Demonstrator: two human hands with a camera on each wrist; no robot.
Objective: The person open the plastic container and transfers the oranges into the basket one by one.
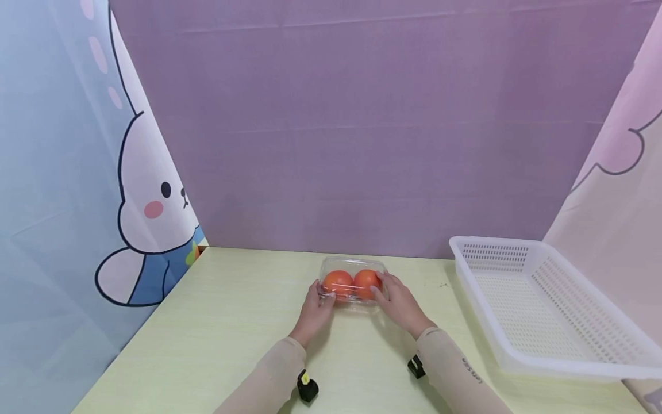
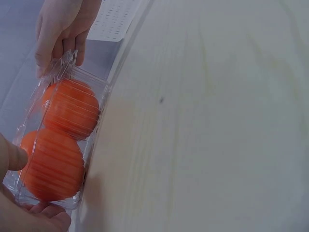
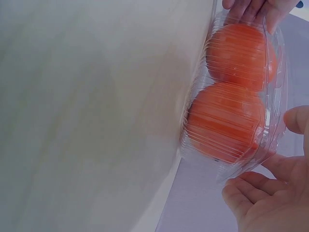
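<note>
A clear plastic clamshell box (image 1: 353, 264) holds two round orange-red fruits, a left fruit (image 1: 338, 283) and a right fruit (image 1: 366, 282), side by side. My left hand (image 1: 316, 307) grips the box's left end; in the left wrist view its thumb (image 2: 17, 157) lies over the lid edge and its fingers (image 2: 50, 215) curl round the lower side. At the opposite end, my right hand (image 1: 400, 302) holds the box between thumb (image 3: 295, 119) and fingers (image 3: 256, 189). The lid lies over the fruits, and ridged clear walls show in both wrist views.
A white perforated plastic basket (image 1: 491, 328) stands on the right of the pale wooden table (image 1: 207, 333). Behind the table hangs a purple cloth (image 1: 351, 126). A cartoon-printed curtain (image 1: 52, 172) borders the left side, and a pink-and-white one (image 1: 620, 213) the right.
</note>
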